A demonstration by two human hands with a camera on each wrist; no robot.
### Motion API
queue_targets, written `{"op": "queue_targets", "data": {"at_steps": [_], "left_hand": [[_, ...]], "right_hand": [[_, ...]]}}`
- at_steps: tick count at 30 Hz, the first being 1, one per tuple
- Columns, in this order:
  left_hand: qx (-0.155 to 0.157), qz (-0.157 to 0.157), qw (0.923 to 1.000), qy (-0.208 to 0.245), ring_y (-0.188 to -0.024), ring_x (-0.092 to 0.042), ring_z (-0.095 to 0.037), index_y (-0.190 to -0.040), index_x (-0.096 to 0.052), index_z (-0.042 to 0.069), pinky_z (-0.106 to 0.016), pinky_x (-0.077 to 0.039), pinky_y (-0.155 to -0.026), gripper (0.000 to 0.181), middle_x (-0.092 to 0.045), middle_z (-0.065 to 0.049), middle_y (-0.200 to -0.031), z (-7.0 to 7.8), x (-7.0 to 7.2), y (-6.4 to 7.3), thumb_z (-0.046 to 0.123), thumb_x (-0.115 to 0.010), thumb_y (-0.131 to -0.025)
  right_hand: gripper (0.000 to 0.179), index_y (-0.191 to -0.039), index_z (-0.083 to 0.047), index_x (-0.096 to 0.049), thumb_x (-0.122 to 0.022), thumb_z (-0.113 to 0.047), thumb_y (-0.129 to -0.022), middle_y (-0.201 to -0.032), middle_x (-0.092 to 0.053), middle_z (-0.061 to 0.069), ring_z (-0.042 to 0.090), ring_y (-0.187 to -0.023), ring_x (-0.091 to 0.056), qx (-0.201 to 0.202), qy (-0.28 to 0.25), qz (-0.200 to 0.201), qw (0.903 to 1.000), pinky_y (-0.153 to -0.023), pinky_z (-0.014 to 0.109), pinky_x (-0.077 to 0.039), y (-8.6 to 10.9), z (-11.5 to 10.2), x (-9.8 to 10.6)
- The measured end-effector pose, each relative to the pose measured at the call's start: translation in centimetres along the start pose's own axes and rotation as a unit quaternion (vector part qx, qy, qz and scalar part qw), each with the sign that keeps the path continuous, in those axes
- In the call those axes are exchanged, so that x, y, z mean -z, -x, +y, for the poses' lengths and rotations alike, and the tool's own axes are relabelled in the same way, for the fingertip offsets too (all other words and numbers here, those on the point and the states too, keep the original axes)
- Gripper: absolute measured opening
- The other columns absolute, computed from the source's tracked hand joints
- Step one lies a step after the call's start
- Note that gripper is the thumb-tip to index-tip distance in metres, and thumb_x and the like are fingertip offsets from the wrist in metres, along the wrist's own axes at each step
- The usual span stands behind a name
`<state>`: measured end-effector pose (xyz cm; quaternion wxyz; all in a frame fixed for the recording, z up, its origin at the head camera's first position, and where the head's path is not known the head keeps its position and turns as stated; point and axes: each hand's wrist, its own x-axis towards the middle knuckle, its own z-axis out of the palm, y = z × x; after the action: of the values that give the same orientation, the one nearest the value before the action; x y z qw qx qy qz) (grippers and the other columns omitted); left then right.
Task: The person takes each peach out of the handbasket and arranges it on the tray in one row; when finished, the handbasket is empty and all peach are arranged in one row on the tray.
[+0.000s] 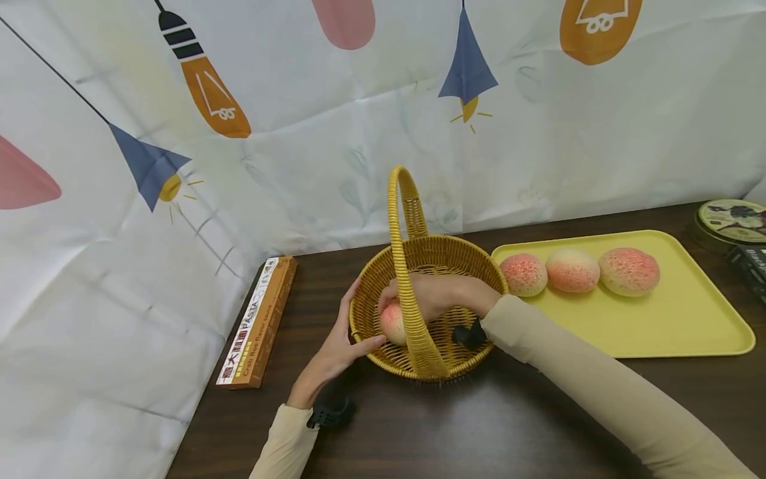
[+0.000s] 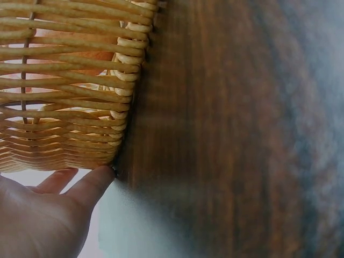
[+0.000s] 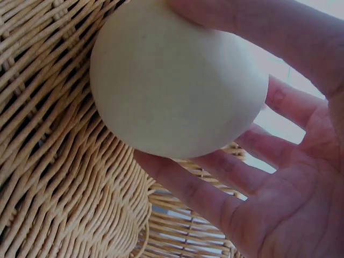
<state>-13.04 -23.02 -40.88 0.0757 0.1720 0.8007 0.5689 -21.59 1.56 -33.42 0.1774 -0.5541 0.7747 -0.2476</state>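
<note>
A yellow wicker basket (image 1: 374, 356) with a tall arched handle stands upright on the dark table. My left hand (image 1: 336, 346) steadies it at the left side, thumb over the near-left rim and fingers along the outer wall. In the left wrist view, the hand (image 2: 59, 209) meets the woven edge. Down inside the basket, my right hand (image 1: 427, 293) holds a pink and cream peach (image 1: 393, 324), partly hidden by the handle. The right wrist view shows the peach (image 3: 177, 80) against the weave, with thumb and fingers around its pale side.
Right of the basket lies a yellow tray (image 1: 688, 319) bearing three peaches (image 1: 572, 271) in a row. A pasta box (image 1: 257, 322) lies to the left. A round tin (image 1: 733, 219) and a black box (image 1: 748, 266) sit at the far right. A printed cloth (image 1: 389, 133) hangs behind.
</note>
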Motion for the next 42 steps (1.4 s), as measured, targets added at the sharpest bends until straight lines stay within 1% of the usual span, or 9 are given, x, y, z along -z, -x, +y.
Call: {"op": "queue_targets", "data": {"at_steps": [4, 11, 20, 23, 27, 32, 37, 39, 42], "left_hand": [[0.0, -0.003, 1.0, -0.002, -0.153, -0.026, -0.037, -0.169, 0.0, 0.029, -0.033, -0.04, -0.112, 0.11, -0.007, -0.01, -0.173, 0.1, 0.0, 0.0, 0.035, -0.079, -0.093], [-0.005, 0.0, 1.0, 0.005, -0.152, -0.027, -0.04, -0.169, 0.0, 0.03, -0.06, -0.033, -0.115, 0.109, -0.008, -0.012, -0.172, 0.2, 0.1, -0.1, 0.038, -0.079, -0.093], [-0.007, -0.004, 1.0, 0.004, -0.151, -0.028, -0.042, -0.169, 0.0, 0.029, -0.061, -0.036, -0.113, 0.109, -0.004, -0.011, -0.173, 0.2, -0.1, -0.2, 0.038, -0.078, -0.094], [-0.005, -0.005, 1.0, 0.006, -0.152, -0.027, -0.042, -0.169, 0.0, 0.03, -0.062, -0.034, -0.113, 0.109, -0.005, -0.011, -0.172, 0.2, -0.1, -0.2, 0.038, -0.078, -0.093], [-0.005, -0.002, 0.9999, 0.009, -0.153, -0.025, -0.041, -0.169, -0.001, 0.03, -0.062, -0.033, -0.113, 0.109, -0.005, -0.011, -0.173, 0.1, 0.0, -0.1, 0.037, -0.078, -0.094], [-0.008, -0.008, 0.9998, 0.015, -0.151, -0.028, -0.041, -0.169, 0.0, 0.03, -0.059, -0.038, -0.111, 0.108, -0.005, -0.011, -0.172, -0.1, 0.1, 0.0, 0.032, -0.078, -0.095], [-0.01, -0.01, 0.9997, 0.022, -0.151, -0.029, -0.042, -0.169, 0.001, 0.03, -0.059, -0.04, -0.11, 0.107, -0.005, -0.013, -0.172, -0.1, 0.1, 0.2, 0.03, -0.077, -0.095], [-0.01, -0.009, 0.9996, 0.025, -0.15, -0.029, -0.042, -0.169, 0.001, 0.03, -0.059, -0.04, -0.109, 0.107, -0.005, -0.013, -0.172, -0.1, 0.1, 0.2, 0.03, -0.077, -0.095], [-0.012, -0.011, 0.9995, 0.027, -0.15, -0.03, -0.042, -0.169, 0.001, 0.03, -0.057, -0.041, -0.109, 0.107, -0.006, -0.013, -0.172, -0.1, 0.1, 0.2, 0.029, -0.077, -0.095]], "right_hand": [[0.037, -0.121, -0.013, -0.069, -0.084, -0.021, -0.088, -0.117, -0.067, 0.001, 0.012, -0.107, -0.059, 0.009, -0.01, -0.006, 0.9999, -0.094, 0.027, -0.049, 0.0, -0.1, -0.1], [0.036, -0.127, -0.014, -0.067, -0.077, -0.023, -0.093, -0.119, -0.062, 0.001, 0.015, -0.108, -0.056, 0.013, -0.017, -0.071, 0.9972, -0.093, 0.029, -0.049, 0.1, -0.3, 0.0], [0.045, -0.13, -0.013, -0.067, -0.084, -0.023, -0.089, -0.119, -0.064, -0.004, 0.011, -0.107, -0.056, 0.028, -0.031, -0.088, 0.9953, -0.094, 0.029, -0.049, 1.2, -0.2, 0.4], [0.048, -0.131, -0.009, -0.067, -0.085, -0.02, -0.087, -0.119, -0.065, -0.002, 0.011, -0.105, -0.059, 0.031, -0.045, -0.047, 0.9974, -0.092, 0.03, -0.052, 2.5, -0.5, 1.2], [0.054, -0.133, -0.015, -0.067, -0.087, -0.023, -0.084, -0.123, -0.064, -0.004, 0.012, -0.109, -0.059, 0.014, -0.016, 0.028, 0.9994, -0.093, 0.035, -0.052, 5.1, -1.6, 3.2], [0.058, -0.136, -0.025, -0.066, -0.09, -0.028, -0.083, -0.127, -0.064, -0.009, 0.012, -0.111, -0.06, -0.023, 0.009, 0.136, 0.9904, -0.091, 0.04, -0.053, 10.0, -3.3, 5.8], [0.067, -0.14, -0.021, -0.064, -0.092, -0.007, -0.081, -0.13, -0.063, -0.007, 0.011, -0.106, -0.063, -0.037, -0.021, 0.273, 0.961, -0.084, 0.028, -0.057, 16.3, -4.4, 7.5], [0.075, -0.142, -0.017, -0.063, -0.091, 0.005, -0.076, -0.132, -0.062, -0.004, 0.01, -0.105, -0.064, -0.05, -0.009, 0.329, 0.943, -0.083, 0.02, -0.056, 18.8, -4.5, 7.9], [0.082, -0.145, -0.013, -0.062, -0.089, 0.013, -0.072, -0.136, -0.059, -0.004, 0.003, -0.104, -0.064, -0.113, 0.0, 0.409, 0.9055, -0.081, 0.011, -0.052, 22.3, -4.0, 7.8]]}}
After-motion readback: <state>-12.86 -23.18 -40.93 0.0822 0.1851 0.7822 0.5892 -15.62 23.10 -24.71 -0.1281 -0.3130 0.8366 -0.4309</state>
